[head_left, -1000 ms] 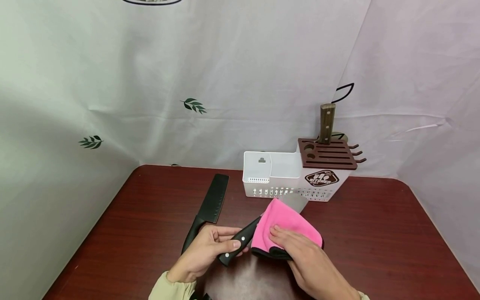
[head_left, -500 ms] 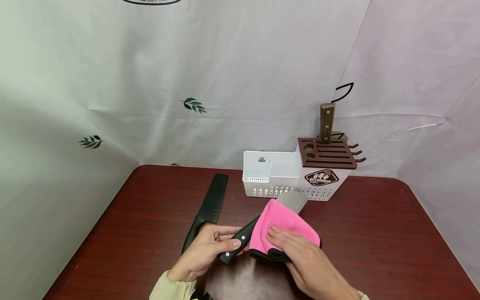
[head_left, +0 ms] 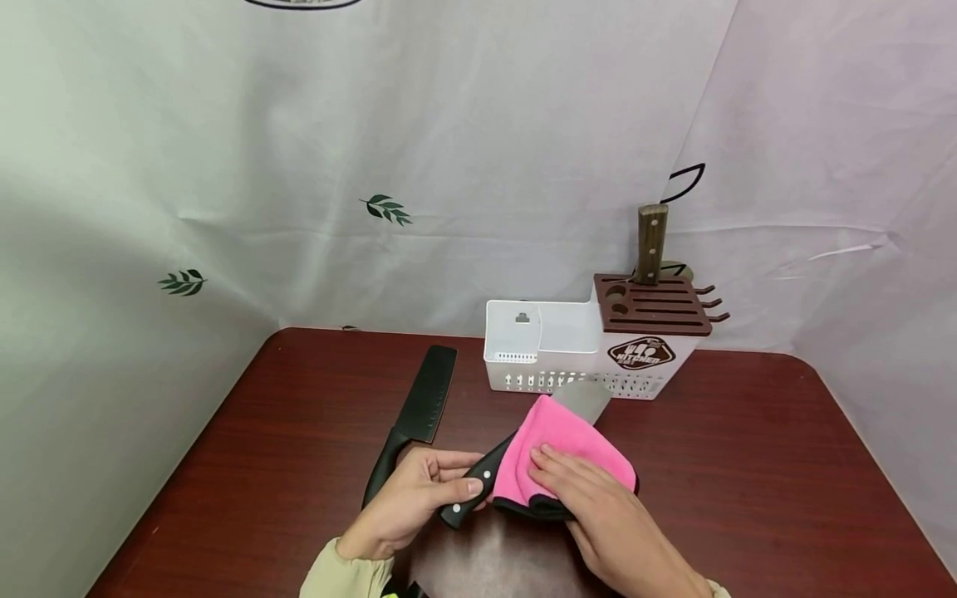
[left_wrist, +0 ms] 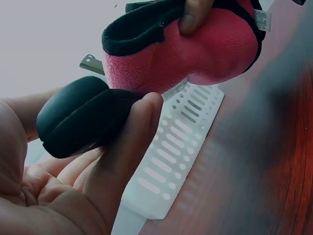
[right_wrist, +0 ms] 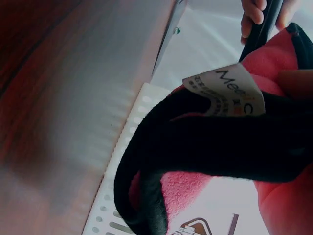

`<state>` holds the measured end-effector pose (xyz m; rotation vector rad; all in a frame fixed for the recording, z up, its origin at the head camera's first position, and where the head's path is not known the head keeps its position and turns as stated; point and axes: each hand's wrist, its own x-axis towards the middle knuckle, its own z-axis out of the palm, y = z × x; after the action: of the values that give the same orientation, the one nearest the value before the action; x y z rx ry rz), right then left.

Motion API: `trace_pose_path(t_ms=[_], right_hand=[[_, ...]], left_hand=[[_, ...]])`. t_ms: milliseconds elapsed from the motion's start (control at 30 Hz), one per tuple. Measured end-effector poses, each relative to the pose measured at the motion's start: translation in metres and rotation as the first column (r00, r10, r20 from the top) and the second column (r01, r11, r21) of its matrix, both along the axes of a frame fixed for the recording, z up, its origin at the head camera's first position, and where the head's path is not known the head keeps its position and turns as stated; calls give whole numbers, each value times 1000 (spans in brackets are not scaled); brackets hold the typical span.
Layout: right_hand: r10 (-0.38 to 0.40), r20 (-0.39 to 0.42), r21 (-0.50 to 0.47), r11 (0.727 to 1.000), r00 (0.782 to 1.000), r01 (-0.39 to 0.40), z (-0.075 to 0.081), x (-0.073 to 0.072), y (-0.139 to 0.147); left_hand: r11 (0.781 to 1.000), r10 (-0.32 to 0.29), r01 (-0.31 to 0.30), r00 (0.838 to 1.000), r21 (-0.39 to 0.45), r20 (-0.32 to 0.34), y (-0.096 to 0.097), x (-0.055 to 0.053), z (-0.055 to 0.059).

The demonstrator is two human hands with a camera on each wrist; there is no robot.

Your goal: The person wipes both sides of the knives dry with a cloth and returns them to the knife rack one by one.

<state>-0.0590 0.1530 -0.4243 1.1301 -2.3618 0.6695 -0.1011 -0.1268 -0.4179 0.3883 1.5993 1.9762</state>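
My left hand (head_left: 407, 498) grips the black riveted handle of a kitchen knife (head_left: 489, 472), thumb on top and fingers beneath. The knife's broad silver blade points away to the upper right, its tip showing past a pink cloth (head_left: 542, 465) with black edging. The cloth is folded over the blade and hides most of it. My right hand (head_left: 609, 515) holds the cloth around the blade, fingers flat on its upper side. In the left wrist view, a thumb (left_wrist: 195, 14) presses the cloth. A white label (right_wrist: 230, 90) hangs from the cloth's edge in the right wrist view.
A black-bladed knife (head_left: 426, 399) lies on the dark red table (head_left: 247, 465) beside my left hand. Behind the blade tip stands a white knife holder (head_left: 549, 374) with a slotted brown top; a wooden-handled knife (head_left: 652, 245) sits upright in it. Pale curtains surround the table.
The right hand and cloth have slid slightly left along the blade toward the handle. The left hand keeps its grip, and the knife has barely shifted.
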Motion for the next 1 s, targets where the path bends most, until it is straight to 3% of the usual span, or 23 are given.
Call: trace_pose_path(t_ms=[500, 700, 1000], right_hand=[[-170, -28, -30, 985, 985, 169, -3, 1, -1], [-271, 19, -20, 962, 962, 271, -4, -1, 4], [-375, 27, -31, 926, 927, 375, -1, -4, 11]], left_hand=[[1000, -5, 6, 1000, -30, 23, 2, 3, 4], [999, -15, 15, 1000, -48, 13, 2, 3, 4], [998, -37, 38, 999, -49, 6, 1, 3, 5]])
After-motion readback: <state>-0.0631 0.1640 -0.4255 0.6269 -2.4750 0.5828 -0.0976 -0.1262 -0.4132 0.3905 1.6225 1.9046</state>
